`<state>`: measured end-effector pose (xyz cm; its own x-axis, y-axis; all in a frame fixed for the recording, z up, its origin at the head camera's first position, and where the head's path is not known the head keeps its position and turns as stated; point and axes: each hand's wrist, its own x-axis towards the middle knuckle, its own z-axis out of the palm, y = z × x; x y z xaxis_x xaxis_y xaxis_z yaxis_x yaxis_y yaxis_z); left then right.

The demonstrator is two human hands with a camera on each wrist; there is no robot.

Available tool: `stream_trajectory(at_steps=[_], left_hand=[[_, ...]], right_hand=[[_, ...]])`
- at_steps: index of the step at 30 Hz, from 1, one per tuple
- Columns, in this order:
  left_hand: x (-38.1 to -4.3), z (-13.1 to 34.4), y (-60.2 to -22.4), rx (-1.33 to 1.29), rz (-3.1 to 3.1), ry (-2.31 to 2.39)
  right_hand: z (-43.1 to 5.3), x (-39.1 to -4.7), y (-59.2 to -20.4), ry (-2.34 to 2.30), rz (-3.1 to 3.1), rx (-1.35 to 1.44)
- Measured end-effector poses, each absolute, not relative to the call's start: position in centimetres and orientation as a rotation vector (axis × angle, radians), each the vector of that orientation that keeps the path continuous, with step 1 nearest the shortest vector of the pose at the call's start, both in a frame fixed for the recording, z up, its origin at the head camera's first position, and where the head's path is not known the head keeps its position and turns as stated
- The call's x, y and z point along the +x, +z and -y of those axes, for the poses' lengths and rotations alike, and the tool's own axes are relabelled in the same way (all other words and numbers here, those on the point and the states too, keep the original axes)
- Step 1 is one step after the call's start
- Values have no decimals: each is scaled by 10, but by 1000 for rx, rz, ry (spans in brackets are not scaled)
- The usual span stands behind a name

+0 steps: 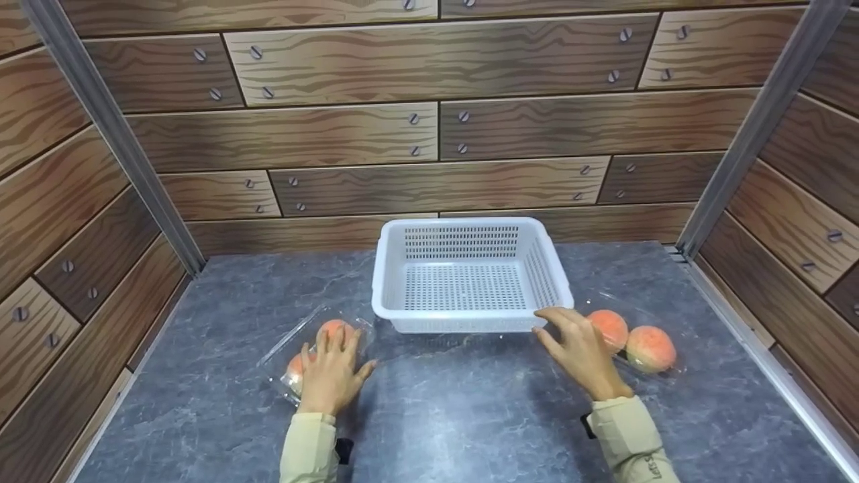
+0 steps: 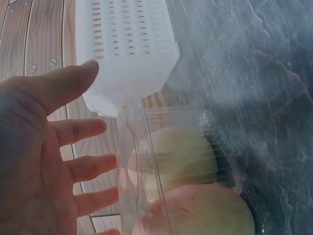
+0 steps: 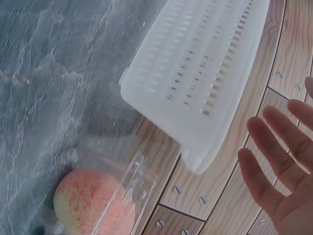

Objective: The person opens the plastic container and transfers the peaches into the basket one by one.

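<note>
My left hand (image 1: 330,379) is held above a clear plastic pack (image 1: 290,342) at the left, fingers spread and straight. Two pink-and-yellow peaches (image 2: 178,159) show through that pack's clear wall. The left wrist view has the fingertips (image 2: 93,166) right beside the pack, with nothing gripped. At the near right corner of a white perforated plastic basket (image 1: 463,314) is my right hand (image 1: 578,345), its fingers loosely extended and holding nothing. A second clear pack with two peaches (image 1: 651,349) lies just right of that hand, partly hidden behind it.
The basket stands at the middle back of the grey marbled tabletop (image 1: 443,416), with nothing inside. Wood-patterned panels (image 1: 429,67) rise at the back and both sides, joined by metal corner posts (image 1: 751,127). A metal strip (image 1: 772,362) edges the right side.
</note>
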<state>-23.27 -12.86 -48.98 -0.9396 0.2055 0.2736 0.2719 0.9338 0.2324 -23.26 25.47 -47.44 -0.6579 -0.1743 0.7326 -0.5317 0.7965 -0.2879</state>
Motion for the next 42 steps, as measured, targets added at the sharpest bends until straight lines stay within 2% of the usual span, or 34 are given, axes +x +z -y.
stream_trajectory(at_steps=[28,42], left_hand=[[-214,169,-503,-344,2747,-323],[-208,180,-507,-325,2735,-316]], right_hand=[[-159,-252,-484,690,2209,945],[-135,-257,-488,698,2232,1031]])
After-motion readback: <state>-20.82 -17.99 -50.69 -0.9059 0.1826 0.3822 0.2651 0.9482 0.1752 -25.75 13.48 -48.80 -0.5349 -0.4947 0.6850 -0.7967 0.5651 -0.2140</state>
